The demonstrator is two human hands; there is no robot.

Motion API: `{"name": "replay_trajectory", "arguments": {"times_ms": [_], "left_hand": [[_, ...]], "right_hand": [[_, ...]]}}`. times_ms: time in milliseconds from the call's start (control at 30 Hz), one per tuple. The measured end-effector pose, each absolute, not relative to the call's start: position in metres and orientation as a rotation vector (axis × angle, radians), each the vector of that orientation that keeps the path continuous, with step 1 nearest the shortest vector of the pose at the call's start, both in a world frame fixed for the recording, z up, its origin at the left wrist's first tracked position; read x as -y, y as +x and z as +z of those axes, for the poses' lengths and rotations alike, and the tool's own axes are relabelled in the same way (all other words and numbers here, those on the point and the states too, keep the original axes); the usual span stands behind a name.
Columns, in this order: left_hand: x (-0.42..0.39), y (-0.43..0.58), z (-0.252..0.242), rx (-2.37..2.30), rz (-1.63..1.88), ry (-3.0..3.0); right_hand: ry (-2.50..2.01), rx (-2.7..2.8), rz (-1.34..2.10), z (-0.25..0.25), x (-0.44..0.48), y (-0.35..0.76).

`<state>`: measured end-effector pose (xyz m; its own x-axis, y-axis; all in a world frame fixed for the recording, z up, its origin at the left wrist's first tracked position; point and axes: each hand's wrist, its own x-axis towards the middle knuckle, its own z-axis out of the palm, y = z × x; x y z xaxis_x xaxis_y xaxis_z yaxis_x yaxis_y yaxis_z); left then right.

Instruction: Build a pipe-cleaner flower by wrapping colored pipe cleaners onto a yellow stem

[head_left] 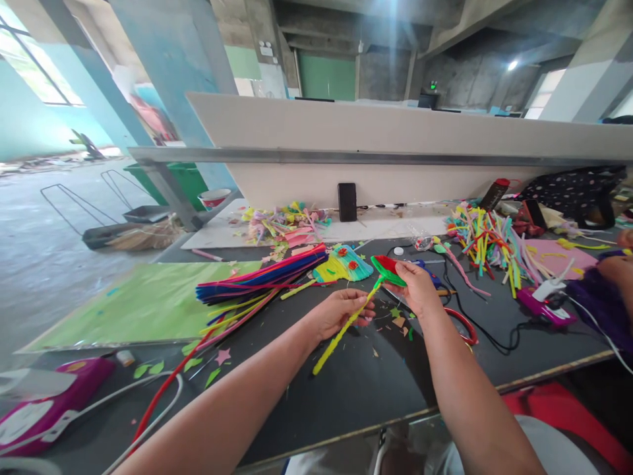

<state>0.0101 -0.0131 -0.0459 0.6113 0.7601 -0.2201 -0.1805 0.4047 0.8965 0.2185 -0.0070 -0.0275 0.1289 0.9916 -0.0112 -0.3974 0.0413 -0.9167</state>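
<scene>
A pipe-cleaner piece has a long fuzzy yellow stem and a green-edged head with red inside. My left hand is closed around the upper stem, whose lower end slants down toward the table's front edge. Pinched between the fingers of my right hand is the right side of the head. Just beyond my hands lies a flat blue and yellow pipe-cleaner piece with red spots. A bundle of loose pipe cleaners, mostly blue and red, rests to the left.
Red-handled scissors lie partly behind my right forearm. Cut pipe cleaners are heaped at back right, beside a purple power strip. A phone leans against the white board. A green sheet covers the left. Another person's arm shows at right.
</scene>
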Motion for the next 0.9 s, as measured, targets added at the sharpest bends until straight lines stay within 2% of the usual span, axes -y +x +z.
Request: {"name": "replay_trajectory", "arguments": {"times_ms": [233,900], "left_hand": [[0.0117,0.0082,-0.0451,-0.769,0.51,1.123],[0.0164,0.0127,-0.045,-0.718,0.498,1.194]], "right_hand": [[-0.914,0.782,1.168,-0.0278,0.0047,0.229],[-0.938,0.841,1.204,-0.0213,0.0111,0.2278]]}}
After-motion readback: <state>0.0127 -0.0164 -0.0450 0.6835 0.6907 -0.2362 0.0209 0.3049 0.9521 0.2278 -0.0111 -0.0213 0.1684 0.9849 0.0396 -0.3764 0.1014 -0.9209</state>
